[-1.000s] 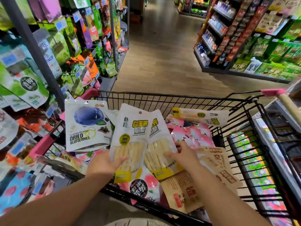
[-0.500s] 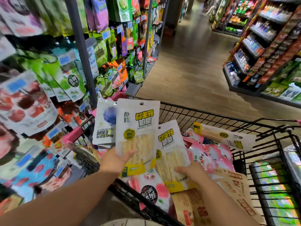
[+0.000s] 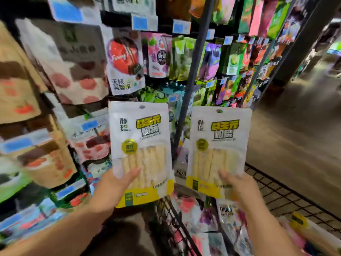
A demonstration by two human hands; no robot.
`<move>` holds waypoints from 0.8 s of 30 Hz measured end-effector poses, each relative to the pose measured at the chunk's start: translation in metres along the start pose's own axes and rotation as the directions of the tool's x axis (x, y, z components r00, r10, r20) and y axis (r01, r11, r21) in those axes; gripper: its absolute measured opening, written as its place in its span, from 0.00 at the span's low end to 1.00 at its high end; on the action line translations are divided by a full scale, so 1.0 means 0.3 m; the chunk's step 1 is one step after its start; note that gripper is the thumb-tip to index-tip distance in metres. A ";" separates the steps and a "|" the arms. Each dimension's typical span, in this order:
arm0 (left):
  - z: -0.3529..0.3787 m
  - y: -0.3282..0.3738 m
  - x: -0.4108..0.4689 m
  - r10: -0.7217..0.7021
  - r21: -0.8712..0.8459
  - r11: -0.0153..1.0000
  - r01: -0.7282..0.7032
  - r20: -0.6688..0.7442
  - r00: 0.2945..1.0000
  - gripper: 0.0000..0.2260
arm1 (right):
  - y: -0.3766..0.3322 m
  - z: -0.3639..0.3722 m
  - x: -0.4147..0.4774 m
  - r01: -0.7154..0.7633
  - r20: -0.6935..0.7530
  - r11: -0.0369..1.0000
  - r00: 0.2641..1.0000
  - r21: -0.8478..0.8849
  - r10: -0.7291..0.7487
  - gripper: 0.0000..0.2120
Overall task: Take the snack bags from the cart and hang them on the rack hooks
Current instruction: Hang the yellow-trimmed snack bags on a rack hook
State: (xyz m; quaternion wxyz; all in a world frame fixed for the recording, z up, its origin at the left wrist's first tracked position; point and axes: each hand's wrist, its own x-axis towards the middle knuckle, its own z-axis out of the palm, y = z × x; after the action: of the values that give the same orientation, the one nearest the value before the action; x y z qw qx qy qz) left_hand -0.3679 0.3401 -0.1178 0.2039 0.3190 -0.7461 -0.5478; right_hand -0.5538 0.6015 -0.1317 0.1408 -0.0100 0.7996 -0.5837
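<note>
- Left hand [image 3: 114, 189] pinches the lower left corner of one snack bag [image 3: 141, 145]. The thumb lies across the clear front and the other fingers are hidden behind.
- Right hand [image 3: 239, 185] pinches the lower right corner of a second snack bag [image 3: 218, 148] the same way, thumb on the front.
- Both bags are white with a yellow bottom band, and pale sticks show through a window.
- They are held upright side by side, not touching, above the left edge of the wire cart [image 3: 276, 191] and in front of the rack [image 3: 239, 58].
- Each has a small hang hole [image 3: 142, 107] at its top middle, and neither hole is on a hook.
- A dark post [image 3: 193, 74] of the rack stands behind the gap between them.
- Other packets [image 3: 190, 206] lie in the cart below.
</note>
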 end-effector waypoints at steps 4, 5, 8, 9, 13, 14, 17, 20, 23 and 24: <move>-0.237 -0.025 -0.018 -0.014 0.058 0.998 0.023 -0.143 0.990 0.10 | -0.122 0.243 0.010 0.069 0.252 0.998 0.966 -0.002 -0.066 0.25; -0.294 -0.042 -0.022 -0.025 0.084 0.996 0.040 -0.163 0.986 0.10 | -0.144 0.309 0.008 0.096 0.291 0.995 0.952 0.008 -0.094 0.19; -0.449 -0.096 -0.054 -0.048 0.075 0.995 0.072 -0.287 0.957 0.13 | -0.234 0.495 -0.047 0.196 0.421 0.979 0.884 0.061 -0.203 0.10; -0.499 -0.114 -0.069 -0.053 0.076 0.994 0.082 -0.321 0.946 0.14 | -0.264 0.554 -0.071 0.239 0.476 0.969 0.846 0.065 -0.240 0.10; -0.694 -0.153 -0.139 -0.070 0.080 0.990 0.118 -0.448 0.891 0.18 | -0.377 0.784 -0.154 0.316 0.610 0.946 0.736 0.075 -0.294 0.09; -0.741 -0.156 -0.157 -0.078 0.077 0.989 0.130 -0.472 0.878 0.20 | -0.402 0.843 -0.180 0.325 0.640 0.942 0.709 0.078 -0.298 0.11; -0.877 -0.178 -0.217 -0.126 0.027 0.986 0.164 -0.521 0.844 0.17 | -0.458 1.026 -0.252 0.339 0.723 0.936 0.625 0.090 -0.296 0.18; -1.010 -0.207 -0.284 -0.121 -0.020 0.990 0.139 -0.625 0.771 0.05 | -0.513 1.185 -0.334 0.380 0.785 0.919 0.536 0.106 -0.312 0.20; -1.113 -0.238 -0.351 -0.129 -0.066 0.991 0.115 -0.689 0.714 0.05 | -0.549 1.319 -0.436 0.406 0.829 0.900 0.441 0.158 -0.345 0.24; -1.141 -0.243 -0.374 -0.139 -0.079 0.990 0.118 -0.711 0.690 0.04 | -0.558 1.358 -0.470 0.402 0.846 0.900 0.409 0.169 -0.342 0.26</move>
State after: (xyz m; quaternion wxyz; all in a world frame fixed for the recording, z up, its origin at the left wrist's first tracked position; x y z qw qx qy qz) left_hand -0.0457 0.1690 -0.0735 0.4426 0.5550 -0.5768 -0.4042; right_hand -0.3469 0.1946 -0.0584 0.3850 -0.4795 0.6164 -0.4918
